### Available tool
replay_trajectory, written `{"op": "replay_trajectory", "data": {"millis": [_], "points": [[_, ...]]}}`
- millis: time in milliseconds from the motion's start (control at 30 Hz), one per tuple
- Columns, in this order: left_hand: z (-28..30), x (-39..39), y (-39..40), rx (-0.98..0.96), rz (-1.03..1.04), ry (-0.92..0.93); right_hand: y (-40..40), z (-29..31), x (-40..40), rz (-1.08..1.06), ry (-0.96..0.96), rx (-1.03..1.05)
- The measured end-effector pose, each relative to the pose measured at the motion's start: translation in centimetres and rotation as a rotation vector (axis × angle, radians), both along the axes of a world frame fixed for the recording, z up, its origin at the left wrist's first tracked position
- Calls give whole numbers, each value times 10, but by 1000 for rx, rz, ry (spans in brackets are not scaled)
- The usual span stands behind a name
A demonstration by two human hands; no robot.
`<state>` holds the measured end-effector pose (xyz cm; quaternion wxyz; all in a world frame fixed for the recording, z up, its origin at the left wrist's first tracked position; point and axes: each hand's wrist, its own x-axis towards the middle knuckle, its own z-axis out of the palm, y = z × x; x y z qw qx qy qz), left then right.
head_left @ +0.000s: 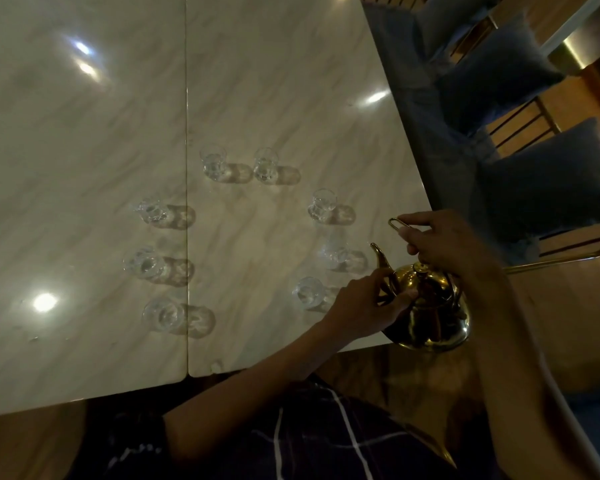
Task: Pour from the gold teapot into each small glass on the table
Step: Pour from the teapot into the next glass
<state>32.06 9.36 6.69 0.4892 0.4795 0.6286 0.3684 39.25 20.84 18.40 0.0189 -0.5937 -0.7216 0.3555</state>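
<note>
Marble table (84,168): eight small glasses (151,265) in a loose ring. Left hand (361,306) presses fingertips on gold teapot (433,313), at table's near right edge. Right hand (447,240) grips its raised handle (397,223). Grey cushions (499,74) beyond.

Eight glasses (163,315) stand in a ring on the table (84,133), left of both hands; the teapot (430,317) sits between the hands (at the table's near right corner).
</note>
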Motion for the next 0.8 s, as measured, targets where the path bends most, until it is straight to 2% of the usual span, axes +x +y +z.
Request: {"op": "replay_trajectory", "data": {"millis": [800], "points": [[0, 4, 1, -2, -4, 7, 1, 8, 1, 18, -7, 10]]}}
